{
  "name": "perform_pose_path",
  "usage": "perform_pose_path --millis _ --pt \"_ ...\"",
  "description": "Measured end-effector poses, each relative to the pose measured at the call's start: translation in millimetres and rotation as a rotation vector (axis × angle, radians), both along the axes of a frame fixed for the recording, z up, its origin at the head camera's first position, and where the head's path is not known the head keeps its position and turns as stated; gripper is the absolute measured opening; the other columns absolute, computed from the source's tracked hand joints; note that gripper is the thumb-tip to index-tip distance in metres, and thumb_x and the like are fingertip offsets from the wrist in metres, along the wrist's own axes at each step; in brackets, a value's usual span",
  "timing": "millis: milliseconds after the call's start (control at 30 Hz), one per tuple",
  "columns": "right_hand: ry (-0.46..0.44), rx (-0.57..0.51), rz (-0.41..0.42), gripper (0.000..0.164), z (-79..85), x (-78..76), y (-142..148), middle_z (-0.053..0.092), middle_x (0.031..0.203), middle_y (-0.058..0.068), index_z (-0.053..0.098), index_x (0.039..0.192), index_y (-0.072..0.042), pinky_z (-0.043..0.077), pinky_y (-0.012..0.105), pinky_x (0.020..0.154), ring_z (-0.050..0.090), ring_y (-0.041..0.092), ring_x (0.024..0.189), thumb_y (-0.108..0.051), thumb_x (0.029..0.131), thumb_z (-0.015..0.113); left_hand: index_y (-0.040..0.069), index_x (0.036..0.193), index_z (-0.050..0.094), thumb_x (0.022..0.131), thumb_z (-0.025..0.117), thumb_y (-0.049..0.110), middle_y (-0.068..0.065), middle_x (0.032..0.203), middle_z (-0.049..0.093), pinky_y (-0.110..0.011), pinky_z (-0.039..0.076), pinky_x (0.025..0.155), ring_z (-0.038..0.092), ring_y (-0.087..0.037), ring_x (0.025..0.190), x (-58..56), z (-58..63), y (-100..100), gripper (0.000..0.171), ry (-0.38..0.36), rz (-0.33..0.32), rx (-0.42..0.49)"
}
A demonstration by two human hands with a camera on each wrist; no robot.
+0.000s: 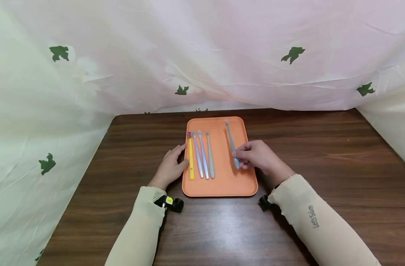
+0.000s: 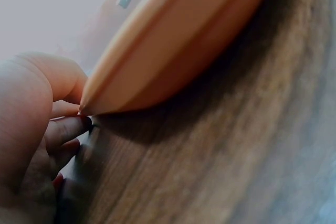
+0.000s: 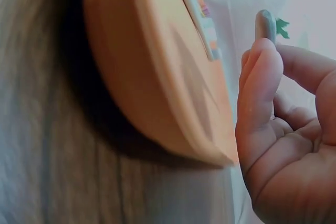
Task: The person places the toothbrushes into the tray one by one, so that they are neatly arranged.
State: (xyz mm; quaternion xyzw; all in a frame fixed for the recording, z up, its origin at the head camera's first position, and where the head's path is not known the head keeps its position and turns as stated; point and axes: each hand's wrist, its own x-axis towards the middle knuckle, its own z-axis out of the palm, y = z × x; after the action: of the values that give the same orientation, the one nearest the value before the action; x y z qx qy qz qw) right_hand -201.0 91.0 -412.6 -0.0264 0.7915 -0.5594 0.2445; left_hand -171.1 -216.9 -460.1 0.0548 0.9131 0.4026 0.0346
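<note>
An orange tray (image 1: 222, 187) lies on the dark wooden table. My left hand (image 1: 170, 166) holds its left rim, thumb on top and the other fingers along the outside; the left wrist view shows that hand (image 2: 31, 124) pinching the tray's edge (image 2: 157, 61). Over the tray's right half, my right hand (image 1: 255, 157) pinches a grey-blue toothbrush (image 1: 230, 138) near its handle end, bristle head pointing away. In the right wrist view the handle tip (image 3: 265, 24) sticks out past the fingers. A yellow toothbrush (image 1: 191, 159) lies leftmost on the tray.
Beside the yellow one lie two lilac-blue toothbrushes (image 1: 198, 155) (image 1: 203, 155) and a grey-green toothbrush (image 1: 210, 157), roughly side by side. Pale cloth (image 1: 205, 48) with green bird-like shapes hangs behind the table (image 1: 139, 147) and along its sides.
</note>
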Motion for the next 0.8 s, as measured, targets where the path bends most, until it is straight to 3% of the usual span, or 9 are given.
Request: perform_pose_path --millis 533,800 --pt "-0.049 0.021 0.081 0.018 -8.0 1.7 -33 0.067 0.073 0.011 0.067 0.099 0.009 0.060 0.027 0.058 0.064 0.012 0.058 -0.009 0.096 0.066 0.010 0.154 0.042 0.099 0.057 0.022 -0.010 0.156 0.043 -0.044 0.010 0.125 0.026 -0.026 0.151 -2.1 2.9 0 0.057 -0.005 -0.003 -0.014" --pt "-0.041 0.039 0.077 0.016 -11.6 5.9 -43 0.067 0.073 0.011 0.068 0.095 0.008 0.059 0.027 0.055 0.063 0.012 0.056 -0.007 0.096 0.066 0.010 0.153 0.043 0.099 0.057 0.022 -0.010 0.156 0.043 -0.044 0.010 0.125 0.026 -0.026 0.151 -0.5 2.5 1 0.057 -0.005 -0.002 -0.010"
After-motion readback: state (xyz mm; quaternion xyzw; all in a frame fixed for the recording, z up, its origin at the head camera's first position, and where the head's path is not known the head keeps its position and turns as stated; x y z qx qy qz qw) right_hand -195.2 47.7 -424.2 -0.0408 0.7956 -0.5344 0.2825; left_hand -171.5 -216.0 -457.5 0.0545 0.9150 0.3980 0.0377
